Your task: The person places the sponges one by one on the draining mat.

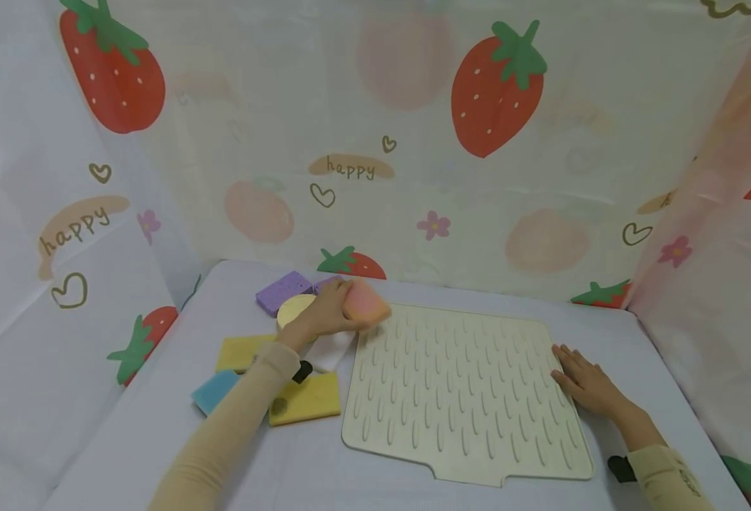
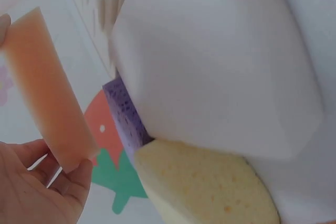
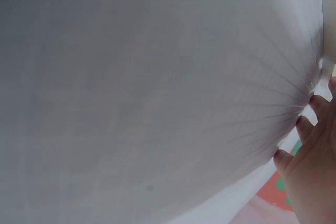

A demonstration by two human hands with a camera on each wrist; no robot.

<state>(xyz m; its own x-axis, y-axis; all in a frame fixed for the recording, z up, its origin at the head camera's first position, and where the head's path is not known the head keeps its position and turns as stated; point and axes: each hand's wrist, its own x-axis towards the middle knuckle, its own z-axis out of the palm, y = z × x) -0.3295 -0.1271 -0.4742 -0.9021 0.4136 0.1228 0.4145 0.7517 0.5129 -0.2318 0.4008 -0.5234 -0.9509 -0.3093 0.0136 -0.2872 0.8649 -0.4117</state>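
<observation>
- At the far-left corner of the pale ridged mat (image 1: 458,397), your left hand (image 1: 329,311) pinches the pink-and-orange sponge (image 1: 366,301) between thumb and fingers
- Along the mat's right edge, your right hand (image 1: 585,382) rests with its fingers extended
- Left of the mat on the table (image 1: 286,475), you have a purple sponge (image 1: 282,292) toward the far side, a cream rounded sponge (image 1: 294,308) just nearer
- Nearer you lie two yellow sponges (image 1: 314,399), with a blue sponge (image 1: 213,390) at left

R hand (image 3: 314,169) at far R, fingertips (image 3: 283,158) touching wht cloth (image 3: 142,98) w/ fanned creases.
</observation>
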